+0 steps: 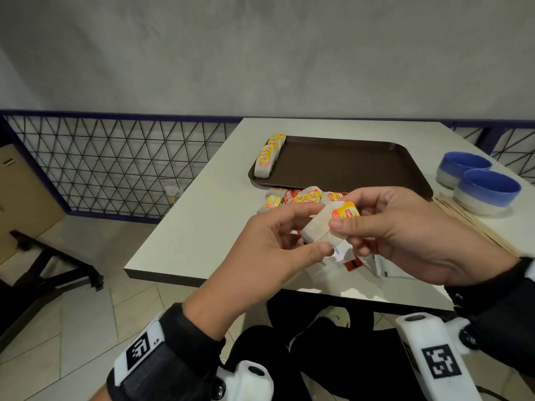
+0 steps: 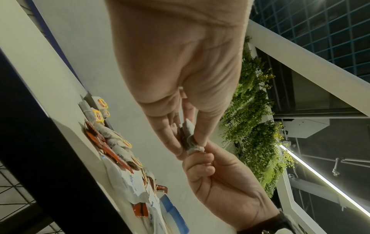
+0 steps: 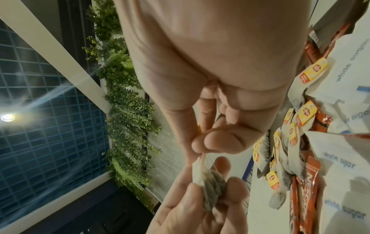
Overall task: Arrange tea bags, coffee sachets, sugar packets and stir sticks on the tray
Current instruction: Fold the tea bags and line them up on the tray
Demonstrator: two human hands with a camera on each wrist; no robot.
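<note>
A small stack of Lipton tea bags (image 1: 324, 227) is held in the air between the two hands, above the near part of the table (image 1: 185, 227). The left hand (image 1: 269, 250) pinches the paper bodies between thumb and fingers. The right hand (image 1: 405, 235) grips the end with the yellow tags (image 1: 346, 211), its thumb pressed on top. In the right wrist view thin strings run from that pinch down to the grey bags.

The main risk, as I judge it, is the stack coming apart. The bags are loose against one another, so a slack pinch could let one slide out and drop onto the pile below. Pulling the tagged end away from the bodies could also strain the strings or tear the thin paper.

Directly under the hands lies the unsorted pile (image 1: 304, 198) of more tea bags, red coffee sachets (image 2: 100, 142) and white sugar packets (image 3: 344, 158), overlapping each other. A dropped bag would land among them, and its string might snag.

Beyond the hands sits the brown tray (image 1: 347, 163), with a row of tea bags (image 1: 267, 157) standing along its left rim, leaning on one another. Setting the new bags down carelessly at that row could topple it.

To the right of the right hand lie wooden stir sticks (image 1: 469, 224), with two blue bowls (image 1: 477, 183) beyond them. A wide sweep of the right wrist could scatter the sticks.
</note>
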